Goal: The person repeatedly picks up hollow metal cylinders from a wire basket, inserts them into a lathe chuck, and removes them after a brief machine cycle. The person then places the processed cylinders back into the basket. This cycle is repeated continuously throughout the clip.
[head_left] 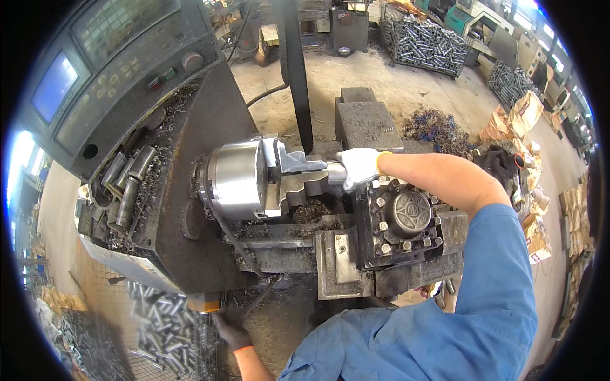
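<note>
R grip (360, 168) was curled round a steel cyl. (335, 173), lathe chuck (236, 181) left of it, so accidental spin could've snagged it; L grip (232, 333) unclear.

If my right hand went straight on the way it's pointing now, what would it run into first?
Past the metal cylinder at its fingers, your right hand would probably meet the chuck first, at its stepped jaws; the exact depth is hard to judge from this view.

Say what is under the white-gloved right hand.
Part of a metal cylinder shows at the left edge of the right hand. The hand covers whatever lies directly beneath, so the cylinder's right end cannot be seen.
</note>
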